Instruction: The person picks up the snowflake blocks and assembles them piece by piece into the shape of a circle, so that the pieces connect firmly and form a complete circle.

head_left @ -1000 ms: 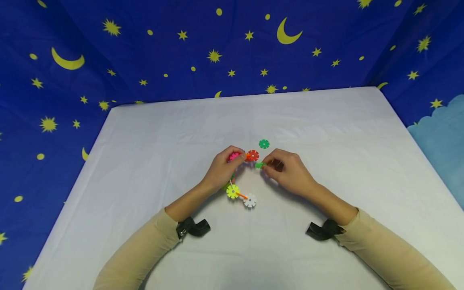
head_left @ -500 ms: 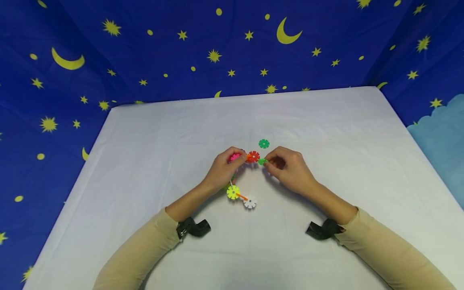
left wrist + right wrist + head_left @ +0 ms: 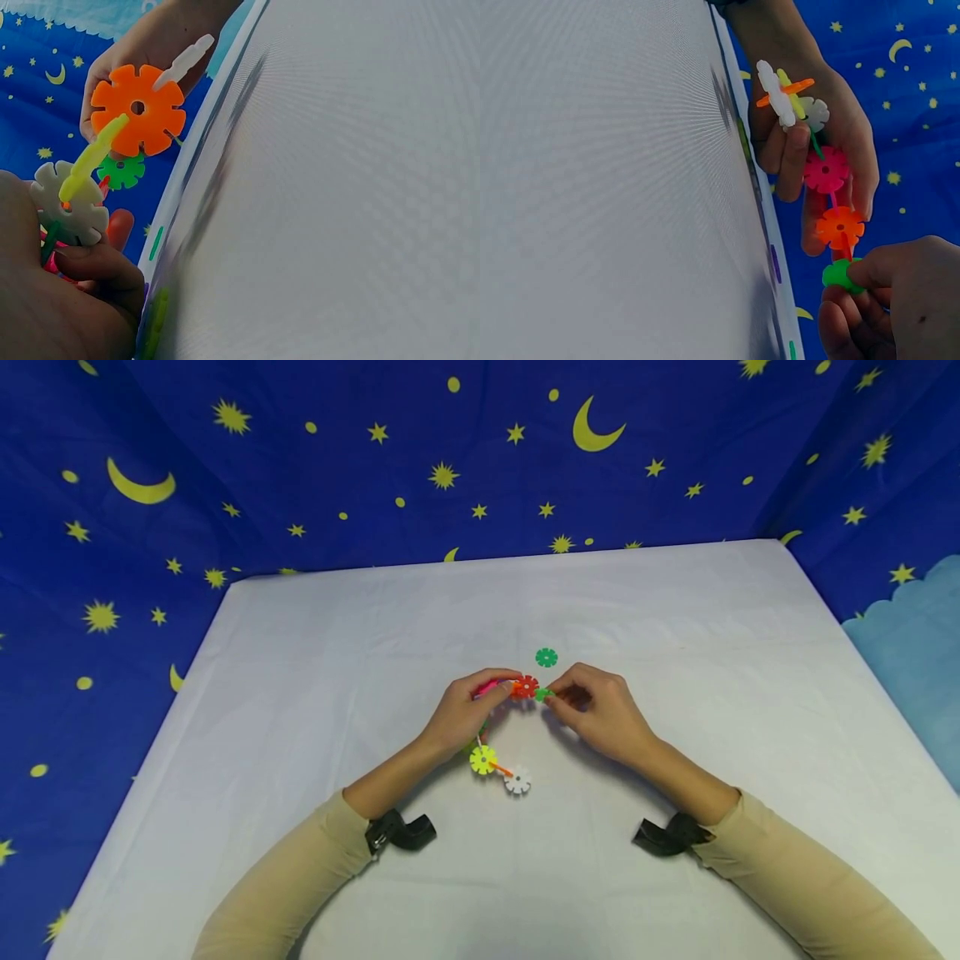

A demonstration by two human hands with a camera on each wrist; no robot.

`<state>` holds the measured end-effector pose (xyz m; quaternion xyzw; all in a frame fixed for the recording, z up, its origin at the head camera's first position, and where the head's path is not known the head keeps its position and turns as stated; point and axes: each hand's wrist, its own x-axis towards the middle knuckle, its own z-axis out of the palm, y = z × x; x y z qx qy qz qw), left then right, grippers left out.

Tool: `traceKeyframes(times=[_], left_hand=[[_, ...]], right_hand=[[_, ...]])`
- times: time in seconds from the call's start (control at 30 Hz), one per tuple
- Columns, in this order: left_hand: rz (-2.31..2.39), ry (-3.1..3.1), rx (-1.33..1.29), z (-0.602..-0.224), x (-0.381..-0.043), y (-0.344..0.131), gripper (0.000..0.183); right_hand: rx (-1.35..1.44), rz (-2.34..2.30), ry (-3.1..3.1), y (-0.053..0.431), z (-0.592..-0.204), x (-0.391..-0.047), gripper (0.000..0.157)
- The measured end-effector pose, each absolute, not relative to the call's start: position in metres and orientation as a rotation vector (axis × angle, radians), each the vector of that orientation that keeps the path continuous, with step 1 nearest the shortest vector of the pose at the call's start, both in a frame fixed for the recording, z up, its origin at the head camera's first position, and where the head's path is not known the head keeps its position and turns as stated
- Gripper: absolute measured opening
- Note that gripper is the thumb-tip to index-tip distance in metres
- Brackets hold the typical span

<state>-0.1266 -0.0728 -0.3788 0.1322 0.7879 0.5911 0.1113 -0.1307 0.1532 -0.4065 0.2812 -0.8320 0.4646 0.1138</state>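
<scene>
A chain of notched plastic linking discs runs through my left hand (image 3: 461,714), whose fingers and thumb grip it near a pink disc (image 3: 826,169). Beyond the fingertips stands a red disc (image 3: 527,687). My right hand (image 3: 603,714) pinches a bright green disc (image 3: 841,276) between thumb and fingers, right at the red disc's edge. Below the left hand, the chain's other end shows a yellow disc (image 3: 483,761), an edge-on orange one and a white disc (image 3: 517,779). The left palm hides part of the chain in the head view.
A loose green disc (image 3: 547,657) lies on the white-covered table (image 3: 675,610), just beyond the hands. Black wrist mounts (image 3: 405,830) sit at both cuffs. A blue curtain (image 3: 337,468) with stars and moons hangs behind the table.
The right hand has brought the green disc up and left to the red disc. The left forefinger has stretched along toward the red disc, and the chain's lower end has shifted slightly down.
</scene>
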Motion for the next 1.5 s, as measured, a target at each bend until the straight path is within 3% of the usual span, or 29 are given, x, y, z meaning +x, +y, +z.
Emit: traceKeyframes(times=[0.7,0.97,1.37,1.5], left_hand=[[1.725,2.314,0.453,-0.373,-0.121,-0.077,0.028],[1.775,2.303,0.431,-0.405,-0.131,-0.078,0.028],[1.811,2.330,0.510,-0.410,-0.131,-0.077,0.027],[1.794,2.364,0.542,-0.410,-0.131,-0.078,0.027]], right_hand=[[0.893,1.318,-2.419,0.150,-0.407,-0.126,0.011],[0.898,1.342,-2.396,0.150,-0.408,-0.126,0.008],[0.881,1.366,-2.347,0.147,-0.409,-0.124,0.004],[0.881,1.353,-2.341,0.147,-0.410,-0.125,0.011]])
